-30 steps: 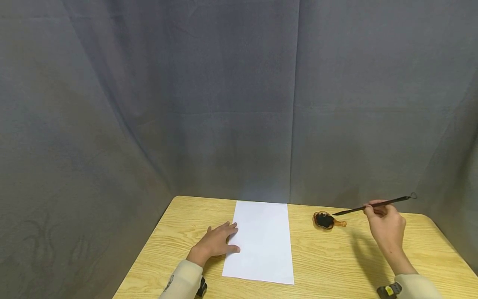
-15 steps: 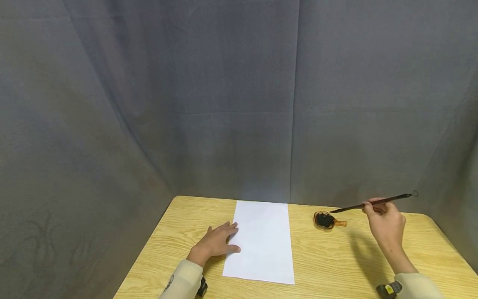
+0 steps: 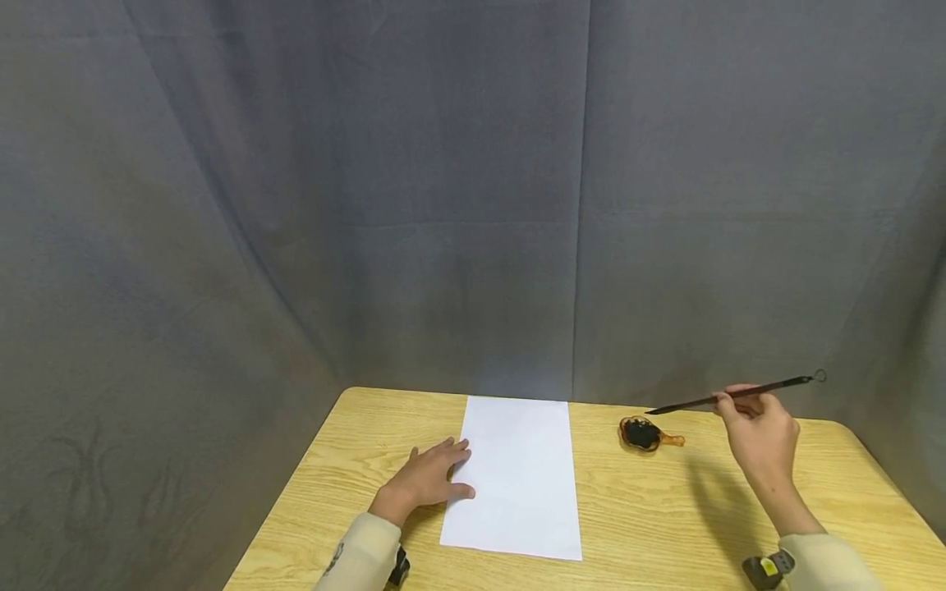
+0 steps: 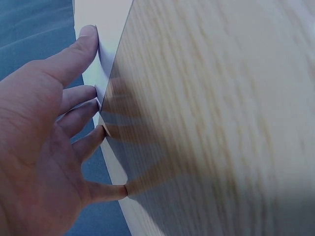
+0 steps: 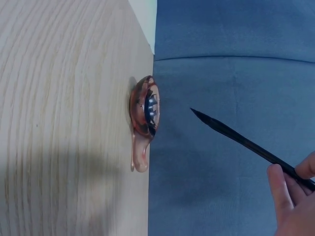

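Note:
My right hand (image 3: 763,439) pinches a dark brush (image 3: 769,387) by its shaft, raised over the right part of the table. Its pointed black tip aims left, and a small loop hangs at the other end. Beneath the tip sits a small brown dish (image 3: 673,441) with a short handle, holding black ink. In the right wrist view the brush tip (image 5: 199,114) stands apart from the dish (image 5: 140,152). With fingers spread, my left hand (image 3: 424,476) rests at the left edge of a white sheet of paper (image 3: 517,476); its thumb and some fingertips touch the sheet.
The light wooden table (image 3: 355,435) has rounded far corners. Grey cloth (image 3: 458,205) hangs behind it and along its sides. A dark device (image 3: 764,570) is strapped at my right wrist, and another (image 3: 399,566) at my left.
My right hand has risen slightly, and the brush tip has shifted up and a little left, farther above the dish. The left hand and the paper have stayed in place.

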